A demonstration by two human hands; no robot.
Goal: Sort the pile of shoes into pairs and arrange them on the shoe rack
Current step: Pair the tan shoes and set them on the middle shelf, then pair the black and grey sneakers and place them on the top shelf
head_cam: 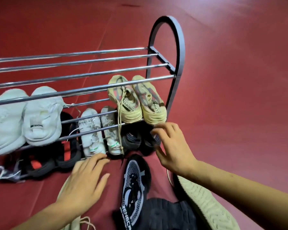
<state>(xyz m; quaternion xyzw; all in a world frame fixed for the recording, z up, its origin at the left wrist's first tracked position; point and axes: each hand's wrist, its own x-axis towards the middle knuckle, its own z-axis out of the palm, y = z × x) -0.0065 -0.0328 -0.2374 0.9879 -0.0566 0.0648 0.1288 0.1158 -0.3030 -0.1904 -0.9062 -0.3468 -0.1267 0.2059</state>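
A chrome-bar shoe rack (166,47) with a dark arched end frame stands on the red floor. A beige pair (136,100) sits on the middle tier at the right, a pale mint pair (23,120) at the left. Lower down are a small white pair (98,131), a dark pair (138,141) and black-and-red shoes (40,161). My left hand (83,181) hovers empty, fingers spread, by the white pair's heels. My right hand (173,146) is open with its fingertips at the dark pair. A black-and-grey shoe (135,183) lies on the floor between my hands.
A beige shoe (204,203) lies sole-up under my right forearm. Another pale shoe (75,221) with loose laces peeks from under my left arm. Dark cloth (165,214) sits at the bottom centre. A grey shoe (7,173) lies at the rack's lower left.
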